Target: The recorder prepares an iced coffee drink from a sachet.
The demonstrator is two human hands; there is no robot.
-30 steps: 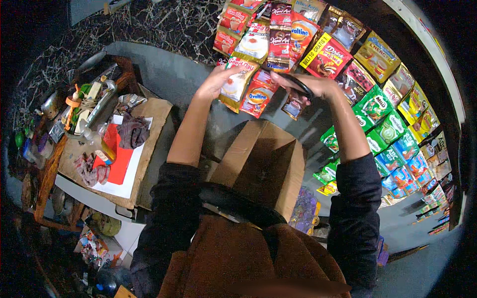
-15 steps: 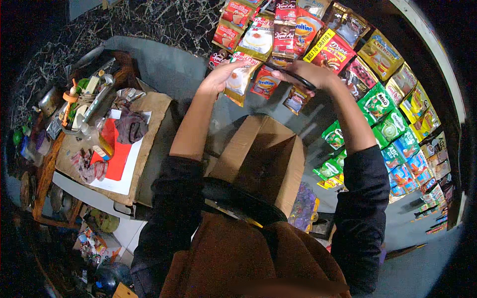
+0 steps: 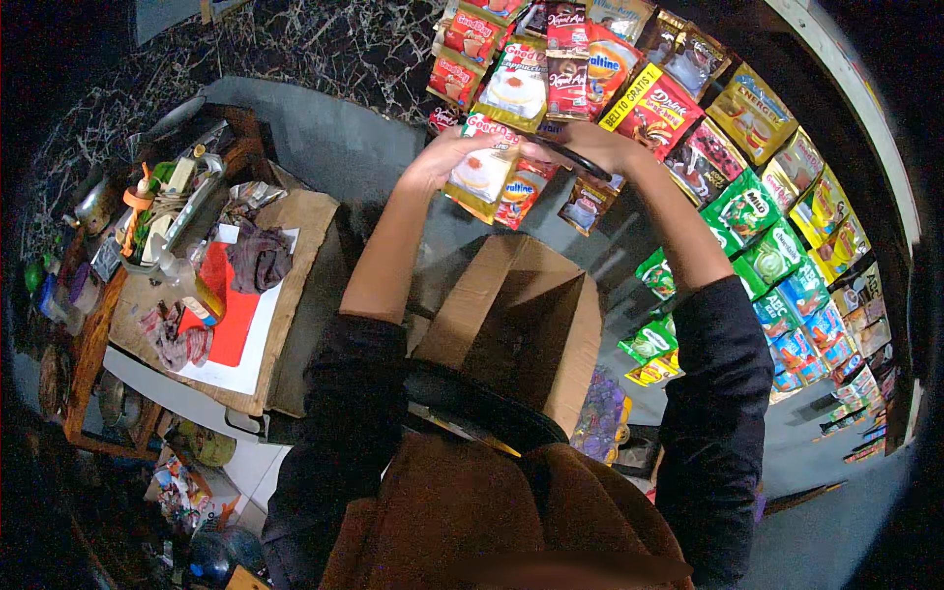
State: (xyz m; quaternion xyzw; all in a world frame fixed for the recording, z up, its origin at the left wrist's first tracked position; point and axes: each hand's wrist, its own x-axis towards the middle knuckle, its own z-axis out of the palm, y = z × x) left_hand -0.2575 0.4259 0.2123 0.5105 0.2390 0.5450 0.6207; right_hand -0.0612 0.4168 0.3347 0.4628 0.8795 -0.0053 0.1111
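Note:
Strips of drink sachets hang at the top centre, in front of me. My left hand point(image 3: 442, 159) grips the edge of the lowest white and gold sachet point(image 3: 478, 182) of one strip between thumb and fingers. Just right of it, my right hand point(image 3: 602, 147) is closed around what looks like scissors with a black loop handle point(image 3: 572, 157). The blades are hidden by the sachets and fingers. Behind the held sachet hangs an orange-red sachet point(image 3: 521, 194). A brown sachet point(image 3: 591, 204) dangles below my right hand.
An open cardboard box point(image 3: 580, 359) stands below my hands. On the right hang rows of green sachets point(image 3: 742, 211) and yellow ones point(image 3: 831, 211). To the left, a cardboard-covered table point(image 3: 305, 221) bears cloths point(image 3: 261, 258), a bottle point(image 3: 197, 295) and a tray of tools.
My left hand has shifted slightly right and down with the sachet. My right hand has moved a little left, bringing the black handle closer to the strip.

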